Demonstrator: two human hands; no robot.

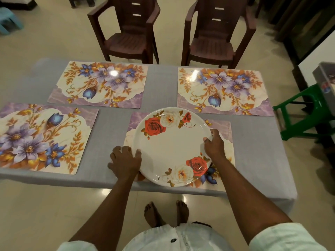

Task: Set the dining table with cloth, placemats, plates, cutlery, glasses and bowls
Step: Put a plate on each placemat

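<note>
Your left hand [125, 161] and right hand [213, 145] grasp one plate [172, 147] by its rim
Four placemats [98, 84]; two chairs [126, 31] beyond the cloth [159, 84]; green stool [308, 113] right

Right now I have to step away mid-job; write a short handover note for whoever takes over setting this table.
Left hand and right hand each grip the rim of the rose plate, over the near right placemat.
Done: grey cloth spread; four placemats out, near left, far left, far right.
Left: settle this plate, then three more plates, cutlery, glasses, bowls; none of those are in view.
</note>
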